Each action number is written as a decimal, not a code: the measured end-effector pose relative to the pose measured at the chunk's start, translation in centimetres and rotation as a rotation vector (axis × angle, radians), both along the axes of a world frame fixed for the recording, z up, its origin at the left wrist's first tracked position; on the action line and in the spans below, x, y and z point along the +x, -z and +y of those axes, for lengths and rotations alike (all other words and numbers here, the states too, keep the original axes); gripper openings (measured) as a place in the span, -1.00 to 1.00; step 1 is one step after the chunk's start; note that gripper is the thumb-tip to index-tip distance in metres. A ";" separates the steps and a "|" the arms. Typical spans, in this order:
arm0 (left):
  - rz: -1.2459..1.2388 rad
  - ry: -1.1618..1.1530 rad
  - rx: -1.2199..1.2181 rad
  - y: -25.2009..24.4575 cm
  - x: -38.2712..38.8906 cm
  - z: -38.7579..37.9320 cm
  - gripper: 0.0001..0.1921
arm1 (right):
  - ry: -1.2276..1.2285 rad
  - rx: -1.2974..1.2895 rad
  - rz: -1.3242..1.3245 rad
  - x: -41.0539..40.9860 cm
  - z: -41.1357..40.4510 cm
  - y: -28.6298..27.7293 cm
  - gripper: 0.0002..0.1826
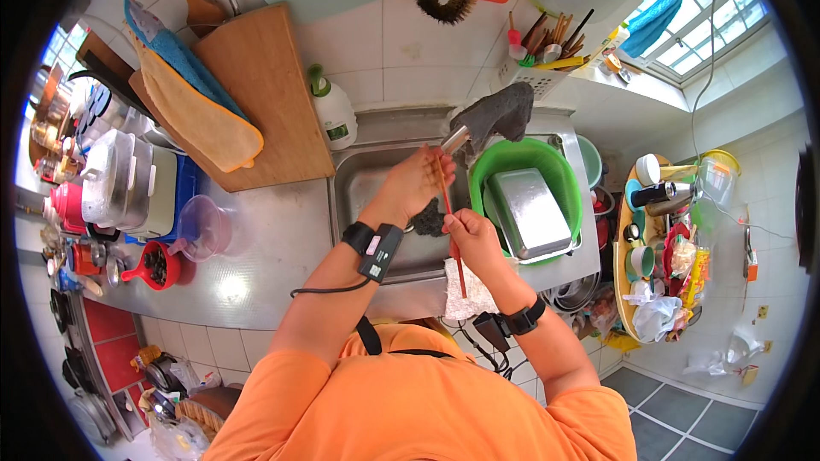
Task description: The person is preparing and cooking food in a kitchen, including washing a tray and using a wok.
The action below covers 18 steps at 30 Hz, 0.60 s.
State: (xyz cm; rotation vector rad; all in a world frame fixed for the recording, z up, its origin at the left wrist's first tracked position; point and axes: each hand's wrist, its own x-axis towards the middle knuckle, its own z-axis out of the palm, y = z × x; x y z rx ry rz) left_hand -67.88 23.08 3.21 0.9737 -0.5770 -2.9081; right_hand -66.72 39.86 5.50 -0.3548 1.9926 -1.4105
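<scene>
A slim red stick (446,192), which looks like a chopstick, slants across the front of the steel sink (365,186). My left hand (413,184) curls around its upper part, just below the metal faucet (455,139). Lower down, my right hand (479,242) grips the same stick between thumb and fingers, and its lower end sticks out toward me. Over the faucet drapes a dark grey cloth (496,115). A dark, rough scrubber or cloth (428,221) lies in the basin, partly hidden by my hands.
Right of the basin, a green basket (477,182) holds an upturned metal container (535,211). A white cloth (464,307) hangs over the counter's front edge. To the left stand a spray bottle (336,118), a wooden cutting board (282,109) and a red scoop (154,267) with dark contents.
</scene>
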 end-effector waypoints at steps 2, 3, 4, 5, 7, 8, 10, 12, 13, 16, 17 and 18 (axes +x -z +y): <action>-0.023 0.017 -0.003 0.0 0.4 0.6 -0.80 | -0.034 0.057 0.082 0.3 -0.1 0.5 -0.71; -0.044 0.036 -0.002 0.0 0.5 0.7 -0.80 | -0.067 0.116 0.165 0.5 -0.1 0.7 -0.72; -0.046 0.036 -0.004 0.3 0.6 0.6 -0.80 | -0.067 0.115 0.164 0.7 0.0 0.9 -0.72; 0.032 0.080 0.061 0.5 0.8 0.4 -0.80 | -0.098 0.147 0.240 0.9 0.2 1.1 -0.74; 0.109 0.125 0.128 0.8 0.8 0.4 -0.79 | -0.128 0.180 0.315 1.1 0.4 1.2 -0.76; 0.121 0.171 0.130 0.3 0.9 0.4 -0.79 | -0.138 0.214 0.393 1.1 0.5 1.2 -0.76; 0.130 0.218 0.135 0.4 0.8 0.4 -0.78 | -0.149 0.250 0.467 1.1 0.7 1.4 -0.76; 0.122 0.214 0.116 0.7 0.5 0.3 -0.78 | -0.178 0.273 0.606 0.8 0.6 1.6 -0.74; 0.119 0.213 0.116 1.0 0.7 0.7 -0.78 | -0.178 0.273 0.603 0.8 0.5 1.7 -0.74; 0.003 0.143 0.025 0.0 1.0 1.6 -0.76 | -0.187 0.227 0.329 -0.6 0.1 1.9 -0.74; 0.037 0.133 -0.027 0.9 1.2 1.1 -0.74 | -0.270 0.202 0.270 -1.2 0.0 2.7 -0.74; 0.070 0.125 -0.077 1.3 1.4 0.7 -0.71 | -0.350 0.179 0.210 -2.0 0.0 3.5 -0.74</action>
